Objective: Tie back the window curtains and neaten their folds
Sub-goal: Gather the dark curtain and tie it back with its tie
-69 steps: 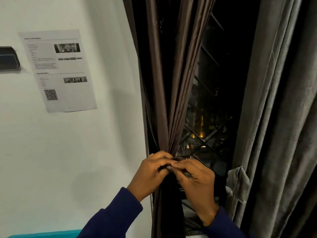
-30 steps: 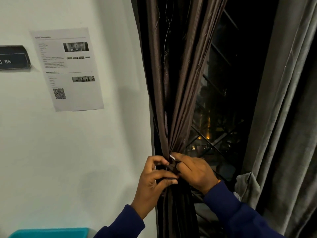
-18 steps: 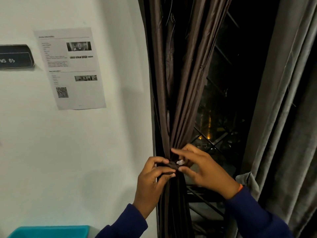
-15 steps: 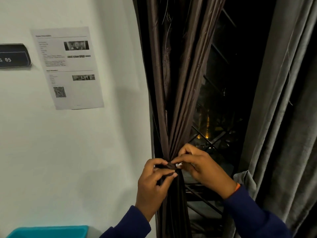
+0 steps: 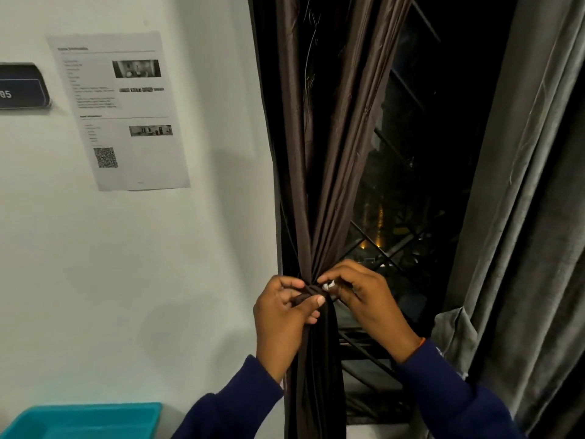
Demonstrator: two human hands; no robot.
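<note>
Brown curtain [image 5: 319, 185] gathered into a bunch beside the white wall [image 5: 142, 264], left hand [image 5: 281, 315] pinching the dark tie band [image 5: 308, 294] around it, right hand [image 5: 364, 296] pinching the band's small white end [image 5: 328, 285], grey curtain [image 5: 522, 217] hanging loose at right

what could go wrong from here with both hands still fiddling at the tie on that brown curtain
1. The left hand and right hand only pinch the dark tie band at its small white fastener; if either lets go before it catches, the gathered brown curtain may spread again.
2. The band sits on a narrow waist of fabric and might slide down the folds.
3. The grey curtain hangs loose, so it is easy to overlook.
</note>
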